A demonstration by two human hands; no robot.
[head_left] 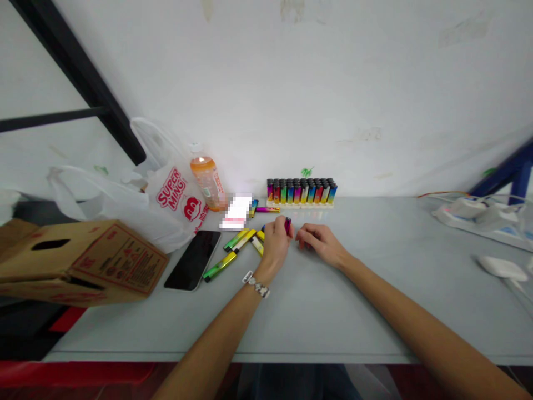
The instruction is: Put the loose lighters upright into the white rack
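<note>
Room for movement extended from your right hand [320, 241] to the power strip [487, 222]; the front edge of the surface [375, 328] ran beneath both your forearms, and its back edge met the wall [375, 83]. On your left, the phone [194, 261] and carton [120, 261] narrowed the space. Your left hand [277, 239] pinched a purple-pink lighter [288, 225] in its grip, in front of the lighter rack [300, 205]. Your right grip was curled just beside it; whether it held anything could not be told. Loose lighters [219, 269] lay left of your left hand, near the phone; a bottle [208, 183] stood behind.
</note>
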